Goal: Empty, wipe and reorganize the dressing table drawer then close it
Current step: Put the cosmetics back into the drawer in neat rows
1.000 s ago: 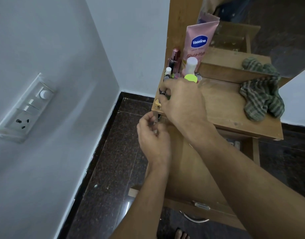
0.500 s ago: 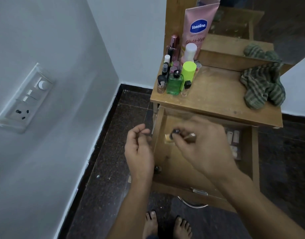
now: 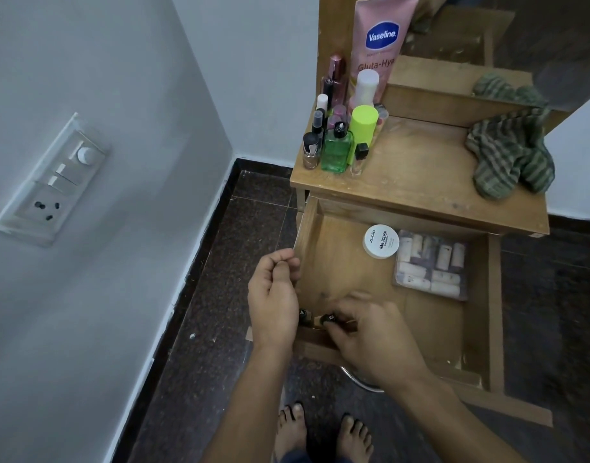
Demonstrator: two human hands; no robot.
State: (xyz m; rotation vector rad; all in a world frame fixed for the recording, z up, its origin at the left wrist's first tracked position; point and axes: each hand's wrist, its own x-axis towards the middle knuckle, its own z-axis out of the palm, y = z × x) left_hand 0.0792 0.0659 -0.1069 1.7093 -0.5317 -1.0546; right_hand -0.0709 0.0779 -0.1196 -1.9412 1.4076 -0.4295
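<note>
The right hand [image 3: 370, 339] has come down from the wooden tabletop [image 3: 420, 175] into the open wooden drawer [image 3: 495, 312], pinching a small black-capped bottle [image 3: 328, 318] at its front-left corner, beside a similar bottle [image 3: 303, 314]. The left hand [image 3: 273, 295] hangs loosely curled at the drawer's left wall, apparently empty. Restocking seems underway.

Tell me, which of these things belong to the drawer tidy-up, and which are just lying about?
Part of the job: open drawer; white nail polish tub; clear packet of tubes; small dark-capped bottle, pinched by the right hand; bottles on the tabletop, likely taken out of the drawer; striped cloth, likely for wiping.

Just lying about: wall switch panel; mirror.
</note>
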